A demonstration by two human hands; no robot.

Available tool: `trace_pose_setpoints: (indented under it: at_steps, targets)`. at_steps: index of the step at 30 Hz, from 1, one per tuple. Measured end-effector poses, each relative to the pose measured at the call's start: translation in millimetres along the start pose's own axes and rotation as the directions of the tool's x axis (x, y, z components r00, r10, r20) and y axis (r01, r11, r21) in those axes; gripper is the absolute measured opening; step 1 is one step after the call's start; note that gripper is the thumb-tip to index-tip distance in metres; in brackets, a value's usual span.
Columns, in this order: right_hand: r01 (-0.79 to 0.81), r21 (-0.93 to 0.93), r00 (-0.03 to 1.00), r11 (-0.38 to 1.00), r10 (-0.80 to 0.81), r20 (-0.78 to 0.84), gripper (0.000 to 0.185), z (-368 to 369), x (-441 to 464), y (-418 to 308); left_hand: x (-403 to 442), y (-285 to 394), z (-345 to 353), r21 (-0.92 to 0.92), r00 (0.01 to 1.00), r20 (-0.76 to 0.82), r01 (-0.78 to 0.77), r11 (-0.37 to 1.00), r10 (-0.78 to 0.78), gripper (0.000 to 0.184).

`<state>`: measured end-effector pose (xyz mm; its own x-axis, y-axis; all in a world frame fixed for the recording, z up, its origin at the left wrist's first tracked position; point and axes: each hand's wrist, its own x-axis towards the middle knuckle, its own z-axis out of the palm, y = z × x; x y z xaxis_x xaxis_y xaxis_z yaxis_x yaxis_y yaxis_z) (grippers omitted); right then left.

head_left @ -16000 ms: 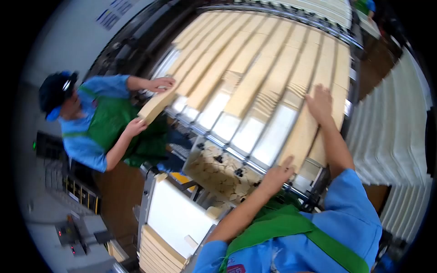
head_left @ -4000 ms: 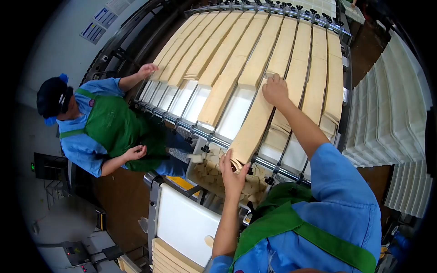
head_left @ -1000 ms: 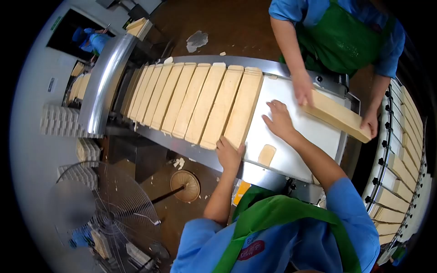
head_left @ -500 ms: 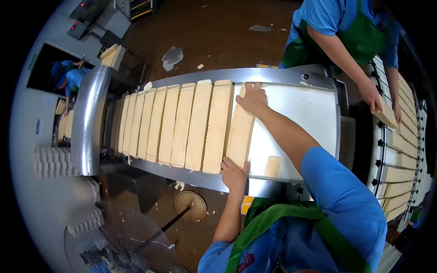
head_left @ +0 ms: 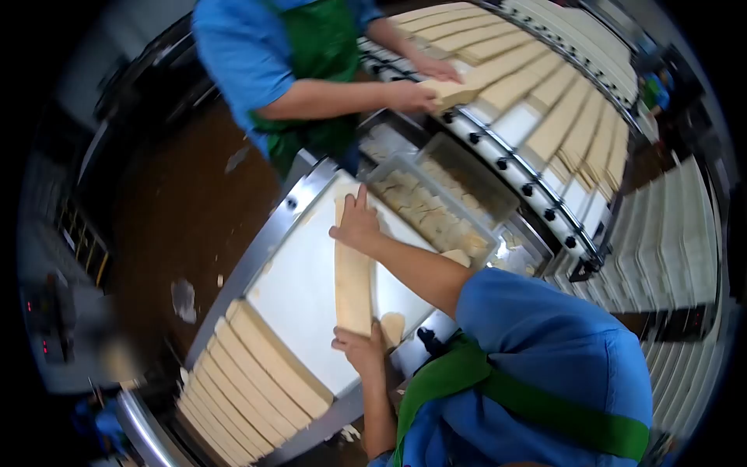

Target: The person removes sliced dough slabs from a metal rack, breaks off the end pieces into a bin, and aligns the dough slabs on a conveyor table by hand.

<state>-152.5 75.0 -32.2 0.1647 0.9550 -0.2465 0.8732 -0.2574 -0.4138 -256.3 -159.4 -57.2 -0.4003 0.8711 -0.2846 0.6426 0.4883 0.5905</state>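
A long pale beige slab [head_left: 354, 284] lies across the white surface of the work belt [head_left: 299, 288], apart from the row of similar slabs [head_left: 268, 366]. My right hand [head_left: 359, 224] grips its far end, thumb on one side and fingers over the top. At the near end, my left hand [head_left: 362, 350] holds it with thumb and fingers. A small pale offcut [head_left: 392, 328] sits beside the near end.
A co-worker [head_left: 311, 86] holds another slab [head_left: 451, 95] at the slatted conveyor [head_left: 537, 101], which carries several slabs. Bins of broken pieces [head_left: 428, 206] stand between the two lines. A metal rail [head_left: 284, 204] edges the belt.
The slab in my hands has come away from the row and moved along the white surface toward the bins. My view has turned to the right, toward the co-worker and slatted conveyor.
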Motion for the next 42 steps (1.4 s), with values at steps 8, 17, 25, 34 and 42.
trace_pose_setpoints:
  at_steps: [8,17,25,34,42]
  targets:
    - [-0.08,0.594,0.878,0.8,0.339,-0.339,0.082,-143,4,184,-7,137,52,-0.095,0.895,-0.165,-0.433,0.896,0.415,0.072]
    - [-0.375,0.292,0.844,0.88,0.454,-0.286,0.066,-282,94,371,4,314,116,-0.247,0.644,-0.116,-0.756,0.606,0.756,0.062]
    - [-0.399,0.048,0.852,0.916,0.389,-0.349,0.057,-290,156,461,28,383,188,-0.368,0.557,0.05,-0.761,0.534,0.829,0.057]
    - [0.513,0.037,0.569,0.858,-0.308,-0.762,0.057,-217,80,382,34,409,227,-0.368,0.686,0.269,-0.575,0.731,0.676,0.054]
    - [0.511,-0.306,0.493,0.803,-0.566,-0.661,0.04,-204,54,371,24,324,202,-0.298,0.658,-0.054,-0.728,0.617,0.751,0.063]
